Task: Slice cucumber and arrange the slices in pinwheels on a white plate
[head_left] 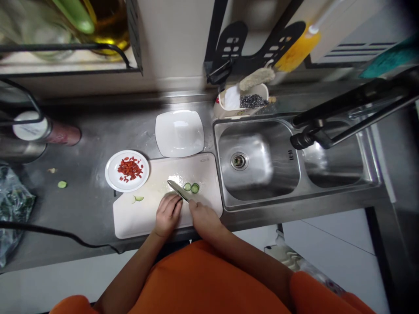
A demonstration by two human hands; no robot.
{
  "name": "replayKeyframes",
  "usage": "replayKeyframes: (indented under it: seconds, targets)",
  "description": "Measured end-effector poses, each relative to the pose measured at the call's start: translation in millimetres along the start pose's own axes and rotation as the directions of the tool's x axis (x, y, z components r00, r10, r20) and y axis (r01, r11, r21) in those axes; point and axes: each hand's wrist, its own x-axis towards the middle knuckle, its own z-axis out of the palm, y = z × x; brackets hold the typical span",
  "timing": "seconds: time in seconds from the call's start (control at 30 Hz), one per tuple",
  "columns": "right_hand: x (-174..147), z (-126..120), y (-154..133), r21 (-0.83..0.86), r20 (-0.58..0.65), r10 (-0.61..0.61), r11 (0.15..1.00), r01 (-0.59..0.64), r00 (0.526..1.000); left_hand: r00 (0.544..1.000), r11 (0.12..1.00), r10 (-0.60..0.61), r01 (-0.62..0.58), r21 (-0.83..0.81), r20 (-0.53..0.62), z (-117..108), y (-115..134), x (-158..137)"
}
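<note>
My right hand (205, 219) is closed round the handle of a kitchen knife (177, 189), its blade slanting up and left over the white cutting board (209, 174). Beside the blade, my left hand (168, 213) has its fingers curled down on a piece of cucumber, of which only a dark green edge shows by the fingertips. Round cucumber slices (195, 188) lie to the right of the blade. Thin pale green scraps (139, 198) rest on the board's left part.
A white plate of red goji berries (131, 168) overlaps the board's upper left corner. Behind the board sits a square white dish (180, 133). To the right is a steel double sink (258, 159) with a black faucet (314, 135). A cucumber end (62, 184) and a plastic bag (13, 205) lie left.
</note>
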Motion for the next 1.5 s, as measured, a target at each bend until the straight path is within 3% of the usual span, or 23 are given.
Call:
replayKeyframes:
  seconds: [0.3, 0.47, 0.8, 1.5]
  targets:
    - [0, -1, 9, 0.052, 0.070, 0.036, 0.998, -0.040, 0.997, 1.000, 1.000, -0.015, 0.015, -0.011, 0.006, -1, 1, 0]
    - [-16, -8, 17, -0.026, 0.017, 0.064, 0.998, -0.063, 0.998, 0.999, 0.999, -0.036, 0.036, -0.008, 0.014, -2, 1, -2]
    - [-42, -10, 18, 0.000, 0.102, 0.031, 1.000, -0.031, 0.994, 1.000, 1.000, -0.011, 0.011, 0.014, -0.019, -1, 2, -2]
    - [-41, -10, 21, 0.021, 0.118, 0.007, 1.000, -0.009, 0.993, 0.999, 1.000, 0.008, -0.007, 0.020, -0.032, 0, 1, -2]
